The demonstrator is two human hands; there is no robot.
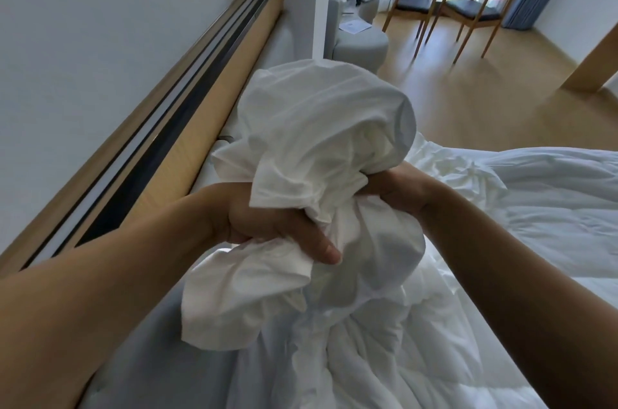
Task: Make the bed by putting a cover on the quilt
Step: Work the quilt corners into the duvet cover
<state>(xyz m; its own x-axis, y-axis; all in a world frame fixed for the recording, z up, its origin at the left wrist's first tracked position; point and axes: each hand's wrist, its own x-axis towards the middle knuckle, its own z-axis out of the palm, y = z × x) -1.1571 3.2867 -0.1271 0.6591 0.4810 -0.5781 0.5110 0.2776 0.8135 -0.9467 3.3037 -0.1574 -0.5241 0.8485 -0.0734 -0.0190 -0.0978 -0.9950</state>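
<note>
White duvet cover [321, 127], bunched, is gripped by both hands; left hand [267, 224] and right hand [398, 189] clench it above the quilt [551, 201].

Single head-worn wide-angle view, forward and down, close over the bed [157, 321].

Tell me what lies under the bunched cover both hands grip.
The rumpled white quilt spreads below the cover. Whatever sits inside the bunch is hidden by fabric.
</note>
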